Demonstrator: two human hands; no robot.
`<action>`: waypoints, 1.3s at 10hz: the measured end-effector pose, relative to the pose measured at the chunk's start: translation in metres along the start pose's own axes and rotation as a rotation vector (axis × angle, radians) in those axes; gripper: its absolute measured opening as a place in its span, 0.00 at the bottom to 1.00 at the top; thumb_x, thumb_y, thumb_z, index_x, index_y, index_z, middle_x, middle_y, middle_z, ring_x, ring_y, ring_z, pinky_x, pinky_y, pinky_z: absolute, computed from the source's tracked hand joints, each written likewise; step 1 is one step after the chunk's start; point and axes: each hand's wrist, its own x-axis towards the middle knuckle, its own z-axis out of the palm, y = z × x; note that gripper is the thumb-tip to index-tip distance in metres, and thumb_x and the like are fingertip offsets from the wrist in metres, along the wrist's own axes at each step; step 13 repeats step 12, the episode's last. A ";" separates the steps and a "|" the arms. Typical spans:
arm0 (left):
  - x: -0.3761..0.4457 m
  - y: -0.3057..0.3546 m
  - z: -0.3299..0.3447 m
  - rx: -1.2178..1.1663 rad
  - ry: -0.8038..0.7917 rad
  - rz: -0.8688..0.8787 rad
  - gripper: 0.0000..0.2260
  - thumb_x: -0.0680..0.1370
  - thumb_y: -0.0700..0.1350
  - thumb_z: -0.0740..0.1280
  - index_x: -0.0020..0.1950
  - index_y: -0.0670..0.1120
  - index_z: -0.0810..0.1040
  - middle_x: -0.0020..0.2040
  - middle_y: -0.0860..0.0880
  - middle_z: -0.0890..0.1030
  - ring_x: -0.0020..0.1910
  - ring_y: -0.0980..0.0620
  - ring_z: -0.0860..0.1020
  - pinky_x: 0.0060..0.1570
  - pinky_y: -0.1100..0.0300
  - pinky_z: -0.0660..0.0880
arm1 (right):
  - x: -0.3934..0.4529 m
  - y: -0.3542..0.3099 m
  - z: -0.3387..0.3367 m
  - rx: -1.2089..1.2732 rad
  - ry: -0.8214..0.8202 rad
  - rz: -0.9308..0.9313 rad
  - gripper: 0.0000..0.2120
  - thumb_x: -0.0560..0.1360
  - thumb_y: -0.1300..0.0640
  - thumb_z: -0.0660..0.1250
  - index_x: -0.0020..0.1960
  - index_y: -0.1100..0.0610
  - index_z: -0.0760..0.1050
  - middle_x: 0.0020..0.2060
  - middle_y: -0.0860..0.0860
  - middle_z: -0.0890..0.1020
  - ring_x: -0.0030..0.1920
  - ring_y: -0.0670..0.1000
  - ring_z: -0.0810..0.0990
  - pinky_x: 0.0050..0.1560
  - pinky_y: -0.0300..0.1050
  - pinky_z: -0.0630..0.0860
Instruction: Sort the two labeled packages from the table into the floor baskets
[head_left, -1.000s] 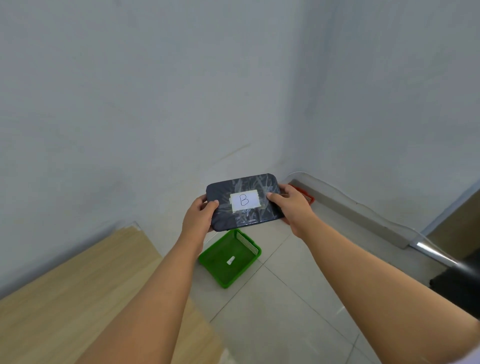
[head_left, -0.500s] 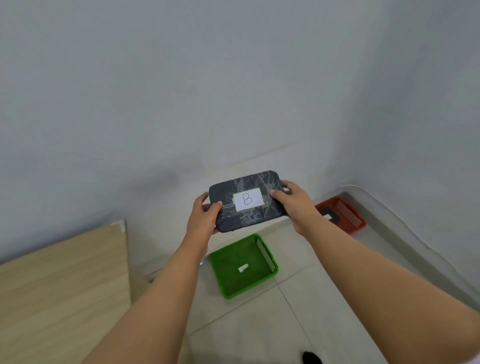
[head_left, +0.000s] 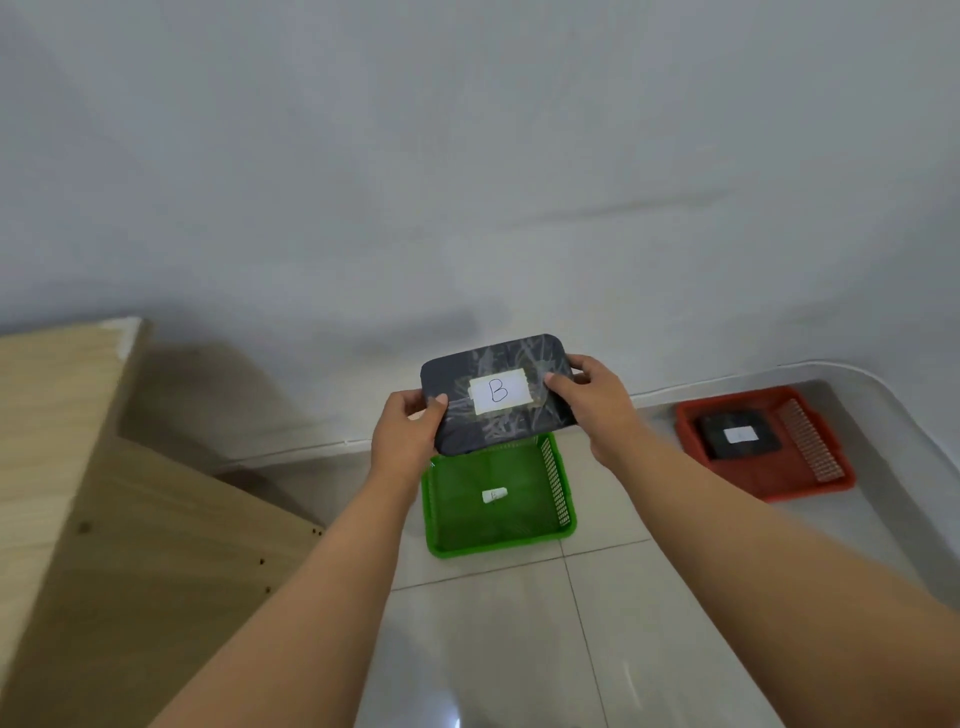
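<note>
Head view: a dark grey, tape-wrapped flat package with a white "B" label (head_left: 498, 395) is held at frame centre by both hands. The left hand (head_left: 408, 434) is closed on its lower-left end, thumb on top; the right hand (head_left: 597, 402) is pinched on its right end, thumb near the label. Each grip is pressed tight on the pkg, which is kept in the air, tilted slightly, over the far edge of a green plastic mesh basket (head_left: 558, 488) on the tiled floor (head_left: 493, 649). A small white tag (head_left: 494, 495) is seen on the basket's bottom. At mid-right a red plastic basket (head_left: 779, 478) is seen w/ a second dark package (head_left: 737, 434) inside. A light wooden desk (head_left: 47, 415) is seen at left.
</note>
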 end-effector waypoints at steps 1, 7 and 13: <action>0.054 -0.074 0.021 0.030 0.013 0.004 0.14 0.68 0.53 0.69 0.52 0.52 0.78 0.56 0.48 0.83 0.55 0.46 0.81 0.57 0.42 0.78 | 0.057 0.078 0.020 -0.056 0.006 -0.005 0.19 0.74 0.56 0.69 0.63 0.58 0.74 0.46 0.55 0.81 0.46 0.57 0.83 0.50 0.56 0.82; 0.271 -0.384 0.110 0.325 0.014 0.080 0.26 0.75 0.42 0.70 0.71 0.45 0.66 0.63 0.41 0.77 0.53 0.50 0.75 0.52 0.60 0.71 | 0.286 0.430 0.091 -0.205 -0.059 0.069 0.25 0.73 0.62 0.67 0.70 0.60 0.70 0.59 0.58 0.81 0.56 0.58 0.81 0.60 0.55 0.78; 0.286 -0.414 0.120 0.408 -0.025 0.068 0.26 0.76 0.40 0.68 0.73 0.42 0.64 0.70 0.40 0.73 0.66 0.43 0.73 0.59 0.60 0.67 | 0.294 0.451 0.099 -0.398 -0.047 0.071 0.26 0.77 0.59 0.65 0.73 0.61 0.66 0.68 0.60 0.74 0.64 0.60 0.76 0.65 0.51 0.74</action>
